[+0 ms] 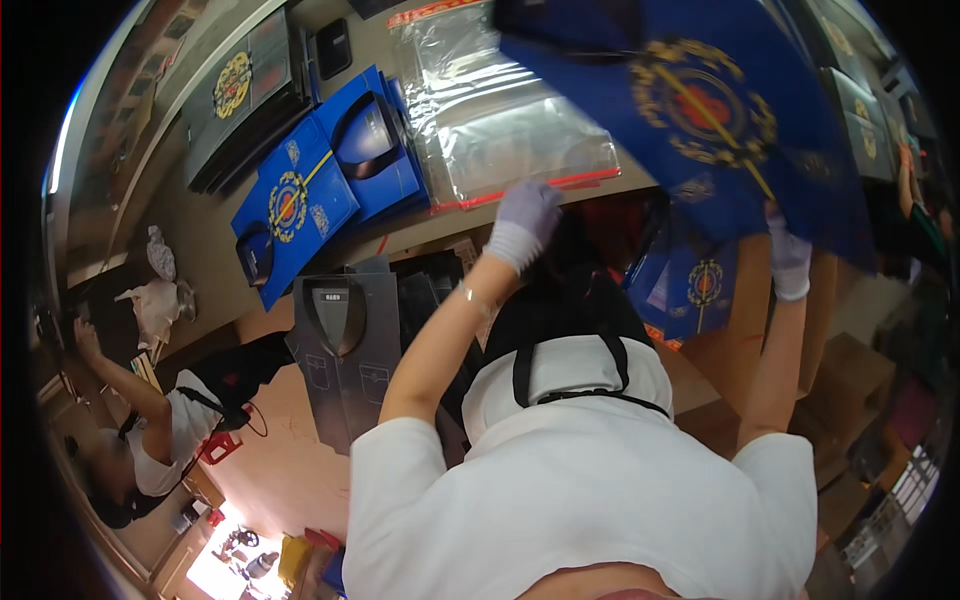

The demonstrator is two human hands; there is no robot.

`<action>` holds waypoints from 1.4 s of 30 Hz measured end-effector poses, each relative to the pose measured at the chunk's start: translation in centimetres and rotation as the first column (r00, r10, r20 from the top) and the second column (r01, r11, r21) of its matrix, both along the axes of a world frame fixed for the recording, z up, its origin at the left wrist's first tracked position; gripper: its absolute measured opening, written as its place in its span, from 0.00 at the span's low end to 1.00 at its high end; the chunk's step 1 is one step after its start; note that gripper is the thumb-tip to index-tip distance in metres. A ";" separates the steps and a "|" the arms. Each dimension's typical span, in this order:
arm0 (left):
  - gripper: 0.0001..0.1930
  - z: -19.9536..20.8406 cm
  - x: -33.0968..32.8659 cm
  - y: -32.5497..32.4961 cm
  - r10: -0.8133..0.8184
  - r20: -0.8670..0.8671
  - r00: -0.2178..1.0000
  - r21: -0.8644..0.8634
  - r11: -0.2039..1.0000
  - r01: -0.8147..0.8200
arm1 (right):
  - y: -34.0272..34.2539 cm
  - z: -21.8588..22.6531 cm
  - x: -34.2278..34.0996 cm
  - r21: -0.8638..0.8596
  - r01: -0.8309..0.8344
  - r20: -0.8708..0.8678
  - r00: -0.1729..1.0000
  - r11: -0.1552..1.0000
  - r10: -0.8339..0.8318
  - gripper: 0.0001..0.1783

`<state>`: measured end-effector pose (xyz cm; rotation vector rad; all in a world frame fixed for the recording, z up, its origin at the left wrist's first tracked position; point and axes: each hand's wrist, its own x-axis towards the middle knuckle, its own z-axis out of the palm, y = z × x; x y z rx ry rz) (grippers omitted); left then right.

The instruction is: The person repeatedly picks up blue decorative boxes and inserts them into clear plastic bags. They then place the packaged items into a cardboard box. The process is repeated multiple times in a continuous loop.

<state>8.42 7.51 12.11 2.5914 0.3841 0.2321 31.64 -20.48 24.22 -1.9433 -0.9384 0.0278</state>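
Observation:
My right hand [790, 258], in a pale glove, grips the lower edge of a large flat blue shirt-shaped piece [820, 180] with a round yellow-and-red emblem. This piece is tilted, slightly blurred, and raised over the right part of the table. My left hand [530, 215], also gloved, has its fingers curled at the table's front edge, beside the red-edged end of the clear plastic bags [490, 110]. Whatever its fingers may hold is hidden. To the left of the bags lie more blue shirt-shaped pieces [300, 205] with dark collars, overlapping each other.
A stack of black pieces [240, 95] and a dark phone-like object [333, 48] lie at the back left. Dark grey shirt-shaped pieces [345, 370] are below the table edge. A cardboard box [750, 335] stands by my right arm, near more blue pieces [690, 285]. Another person [185, 420] works at left.

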 end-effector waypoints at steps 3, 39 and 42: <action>0.07 -6.3 2.8 4.9 0.013 -0.143 0.990 0.050 0.999 -0.006 | -5.1 -0.4 -1.5 -0.002 0.171 -0.087 0.982 0.985 -0.170 0.11; 0.14 5.9 4.0 12.6 0.428 0.189 0.884 -0.191 0.899 -0.395 | -15.3 0.9 -10.6 -0.011 0.378 -0.900 0.400 0.926 -0.173 0.20; 0.14 4.3 4.6 12.0 0.324 0.208 0.923 -0.114 0.945 -0.306 | -14.4 1.7 -11.4 -0.166 0.209 -0.917 0.327 0.964 -0.229 0.21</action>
